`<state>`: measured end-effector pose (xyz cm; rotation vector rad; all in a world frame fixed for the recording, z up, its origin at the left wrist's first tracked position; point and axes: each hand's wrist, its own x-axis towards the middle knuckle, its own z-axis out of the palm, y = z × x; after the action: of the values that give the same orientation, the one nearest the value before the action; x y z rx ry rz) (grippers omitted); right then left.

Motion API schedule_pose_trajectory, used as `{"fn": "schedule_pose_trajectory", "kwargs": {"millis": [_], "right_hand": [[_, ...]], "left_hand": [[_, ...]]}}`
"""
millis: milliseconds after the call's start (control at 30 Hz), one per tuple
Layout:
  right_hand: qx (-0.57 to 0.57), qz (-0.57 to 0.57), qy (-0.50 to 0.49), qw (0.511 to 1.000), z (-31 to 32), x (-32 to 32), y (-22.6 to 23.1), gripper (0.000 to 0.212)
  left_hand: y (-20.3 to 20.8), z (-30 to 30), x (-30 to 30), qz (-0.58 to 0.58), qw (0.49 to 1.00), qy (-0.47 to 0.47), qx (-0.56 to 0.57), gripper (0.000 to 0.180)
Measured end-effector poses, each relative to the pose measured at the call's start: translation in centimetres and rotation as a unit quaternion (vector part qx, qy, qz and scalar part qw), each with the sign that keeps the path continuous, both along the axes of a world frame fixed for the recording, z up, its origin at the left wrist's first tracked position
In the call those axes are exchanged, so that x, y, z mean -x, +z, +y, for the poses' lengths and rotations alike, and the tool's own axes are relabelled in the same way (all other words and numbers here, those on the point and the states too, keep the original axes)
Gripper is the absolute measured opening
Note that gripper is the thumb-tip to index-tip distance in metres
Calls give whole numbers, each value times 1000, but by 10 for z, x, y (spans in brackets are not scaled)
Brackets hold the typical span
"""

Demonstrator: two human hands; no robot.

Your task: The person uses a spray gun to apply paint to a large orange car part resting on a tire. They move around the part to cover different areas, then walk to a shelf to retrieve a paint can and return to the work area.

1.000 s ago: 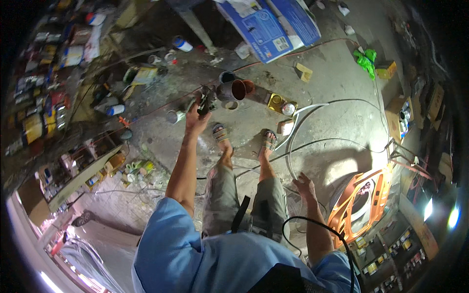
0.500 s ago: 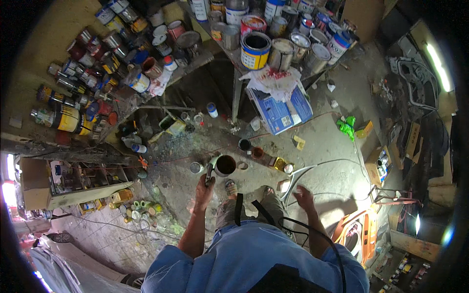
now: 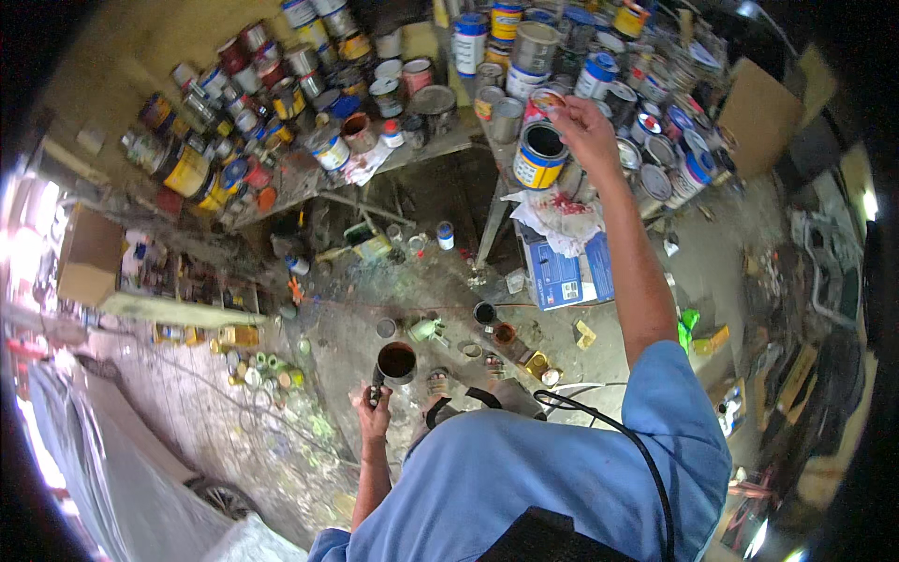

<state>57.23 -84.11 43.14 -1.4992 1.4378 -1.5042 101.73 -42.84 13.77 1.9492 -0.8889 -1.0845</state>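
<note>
My left hand (image 3: pixel 375 417) grips the dark handle of what looks like a spray gun (image 3: pixel 398 362), its round open cup showing dark reddish-brown paint inside. On the bench at the far right, my right hand (image 3: pixel 588 131) reaches in among the cans with its fingers curled together. Its fingertips meet the red-smeared top of a can (image 3: pixel 547 99); whether they pinch anything there is hidden. Just below that hand stands an open yellow-and-blue paint can (image 3: pixel 541 155) with dark contents. A red-stained white cloth (image 3: pixel 562 217) hangs from the bench edge under it.
Many paint cans crowd the left bench (image 3: pixel 440 145). A blue box (image 3: pixel 560 273) stands under the cloth. On the floor ahead of my feet are a black cup (image 3: pixel 484 313), a brown-stained cup (image 3: pixel 504 333) and a pale green object (image 3: pixel 427 330). A covered car (image 3: pixel 122 440) is at left.
My right hand has gone from beside my leg up to the cans on the bench. The left hand has shifted a little left and lower with the spray gun; the view has swung.
</note>
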Motion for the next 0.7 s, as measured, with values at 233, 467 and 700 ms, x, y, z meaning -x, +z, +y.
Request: {"fn": "schedule_pose_trajectory", "kwargs": {"millis": [233,467,700], "right_hand": [[-219,40,493,841,88,-84,-127,36],[-321,494,559,583,222,-70,-308,48],[-338,460,474,670,199,-62,-327,52]], "left_hand": [[40,19,59,75,982,165,-44,48],[50,-14,25,61,974,217,36,36],[28,-91,-67,-2,996,43,80,33]]}}
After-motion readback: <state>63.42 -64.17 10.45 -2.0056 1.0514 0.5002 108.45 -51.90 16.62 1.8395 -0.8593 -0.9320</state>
